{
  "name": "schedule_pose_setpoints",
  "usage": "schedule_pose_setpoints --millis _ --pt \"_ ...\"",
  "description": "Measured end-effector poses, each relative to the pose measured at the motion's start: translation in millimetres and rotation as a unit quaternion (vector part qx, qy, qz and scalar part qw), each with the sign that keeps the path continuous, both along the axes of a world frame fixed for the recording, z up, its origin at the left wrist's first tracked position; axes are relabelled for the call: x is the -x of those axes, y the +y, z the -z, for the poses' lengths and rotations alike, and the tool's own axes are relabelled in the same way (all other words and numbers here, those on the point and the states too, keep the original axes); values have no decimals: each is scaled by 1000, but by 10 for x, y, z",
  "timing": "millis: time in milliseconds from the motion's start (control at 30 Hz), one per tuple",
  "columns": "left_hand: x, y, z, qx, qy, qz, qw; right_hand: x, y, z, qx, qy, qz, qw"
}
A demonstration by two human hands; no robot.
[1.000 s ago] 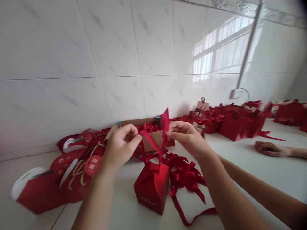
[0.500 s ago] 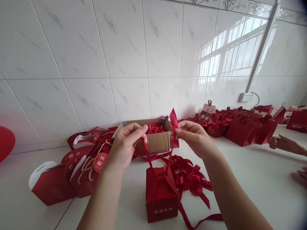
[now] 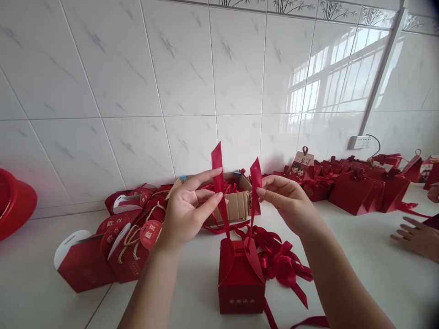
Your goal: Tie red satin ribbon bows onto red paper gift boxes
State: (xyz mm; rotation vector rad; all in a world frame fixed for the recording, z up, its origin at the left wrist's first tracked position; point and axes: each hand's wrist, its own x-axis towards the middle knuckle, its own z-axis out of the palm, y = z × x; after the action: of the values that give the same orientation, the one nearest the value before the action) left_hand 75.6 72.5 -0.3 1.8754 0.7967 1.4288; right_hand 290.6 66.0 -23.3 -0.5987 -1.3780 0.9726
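A small dark red gift box [image 3: 242, 292] with pale lettering stands upright on the table. A red satin ribbon [image 3: 216, 160] comes up from its top in two strands. My left hand [image 3: 192, 201] has the left strand between thumb and fingers, the index finger raised along it. Opposite it, my right hand [image 3: 286, 198] pinches the right strand just below its slanted tip. Both strands are held up, nearly straight, above the box. Right behind the box lies a loose heap of red ribbons [image 3: 283, 262].
An open cardboard box [image 3: 233, 205] with red ribbons inside stands near the wall. Larger red boxes [image 3: 87, 267] with twine sit at left, beside a red plastic object [image 3: 15, 203]. Many red gift bags [image 3: 353, 192] line the right. Another person's hand [image 3: 416, 237] is at the right edge.
My left hand has opened its fingers somewhat and now holds the left strand higher, its tip standing up. The right hand keeps its pinch. The view has shifted slightly left.
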Motion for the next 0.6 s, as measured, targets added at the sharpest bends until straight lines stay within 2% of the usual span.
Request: schedule_pose_setpoints --millis 167,367,600 --pt "-35 -2 14 -39 -25 -10 999 16 -25 -2 -12 -16 13 1000" --pt "-105 10 25 3 -108 76 991 25 -26 0 -22 -13 8 1000" --pt "-162 17 30 7 -86 46 995 6 -39 -2 -26 -16 11 999"
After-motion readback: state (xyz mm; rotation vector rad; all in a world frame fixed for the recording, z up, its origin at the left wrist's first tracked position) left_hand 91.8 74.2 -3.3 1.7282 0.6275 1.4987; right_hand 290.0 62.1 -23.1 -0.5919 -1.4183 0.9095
